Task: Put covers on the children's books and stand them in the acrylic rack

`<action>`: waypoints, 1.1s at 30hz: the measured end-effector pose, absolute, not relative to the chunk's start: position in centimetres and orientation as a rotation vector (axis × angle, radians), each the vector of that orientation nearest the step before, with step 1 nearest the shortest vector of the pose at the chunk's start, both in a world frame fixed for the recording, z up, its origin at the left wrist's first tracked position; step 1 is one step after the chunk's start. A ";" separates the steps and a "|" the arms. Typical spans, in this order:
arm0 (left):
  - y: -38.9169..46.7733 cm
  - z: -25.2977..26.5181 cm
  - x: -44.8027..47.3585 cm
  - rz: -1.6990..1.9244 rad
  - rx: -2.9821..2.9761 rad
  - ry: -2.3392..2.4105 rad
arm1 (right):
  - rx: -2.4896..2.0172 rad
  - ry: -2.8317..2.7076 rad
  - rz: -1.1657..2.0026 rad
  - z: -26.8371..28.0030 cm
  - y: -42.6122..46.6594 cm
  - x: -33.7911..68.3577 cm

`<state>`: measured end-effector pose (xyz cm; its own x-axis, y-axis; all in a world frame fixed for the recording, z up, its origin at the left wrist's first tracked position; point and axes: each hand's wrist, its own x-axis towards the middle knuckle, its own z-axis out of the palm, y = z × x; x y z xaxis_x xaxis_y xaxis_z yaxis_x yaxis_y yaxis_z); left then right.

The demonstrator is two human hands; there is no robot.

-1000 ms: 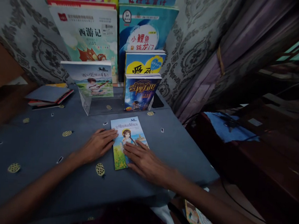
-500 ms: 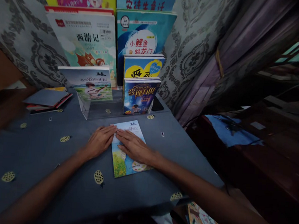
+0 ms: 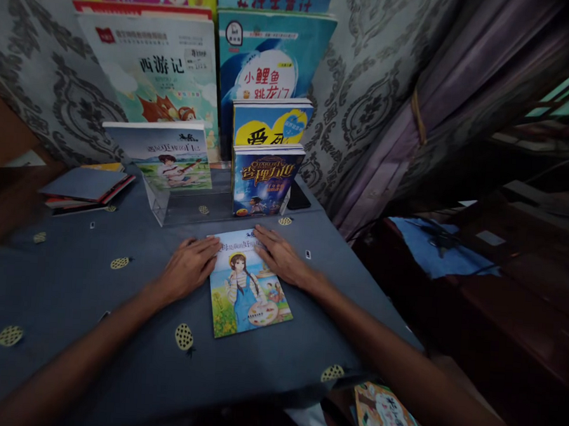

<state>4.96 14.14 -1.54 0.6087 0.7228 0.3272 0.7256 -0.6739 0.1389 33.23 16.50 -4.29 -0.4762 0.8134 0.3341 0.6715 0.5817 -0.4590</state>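
A thin paperback book [image 3: 244, 293] lies flat and closed on the table, its cover showing a girl with a braid and a yellow hat. My left hand [image 3: 191, 265] rests at its upper left edge, fingers stretched out with the tips on the cover. Across the upper right part of the cover lies my right hand [image 3: 282, 257], also flat with its fingers extended. Neither hand grips the book. Just behind it, a clear acrylic stand [image 3: 194, 205] holds upright books, among them a blue book [image 3: 262, 183] and a book with a guitar player [image 3: 179, 163].
A small stack of books [image 3: 88, 187] lies at the left on the patterned tablecloth [image 3: 139, 332]. Behind the stand's right end is a dark phone [image 3: 298, 198]. A patterned curtain [image 3: 362, 96] hangs at the back. Below the table's front edge sits another colourful book [image 3: 388, 415].
My right hand has slid right across the cover, from beside my left hand to the book's upper right edge, uncovering the girl picture. My left hand has stayed at the left edge.
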 end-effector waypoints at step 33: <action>18.9 -2.2 11.9 -0.525 -3.060 -1.020 | -1.128 -1.973 0.876 -4.1 18.1 34.4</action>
